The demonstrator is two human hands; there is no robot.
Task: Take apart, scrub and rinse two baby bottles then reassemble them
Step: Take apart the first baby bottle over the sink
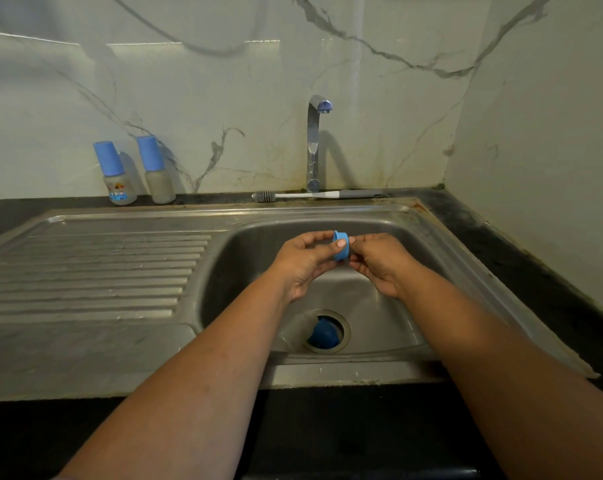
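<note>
Over the steel sink basin (244,258), my left hand (302,265) pinches a blue screw ring (342,244) between thumb and fingers. My right hand (379,263) meets it from the right, fingertips at the ring's edge; whether it holds a part there is hidden. A blue cap (322,332) lies in the drain, and a clear bottle body (295,329) seems to lie beside it. Two capped baby bottles stand on the counter at the back left: one with a printed label (115,174), one plain (156,171).
A bottle brush (314,195) lies along the back rim of the sink, below the chrome tap (315,140). The ribbed drainboard (96,271) stretches to the left. Dark counter (521,251) runs along the right side and front; marble walls close the corner.
</note>
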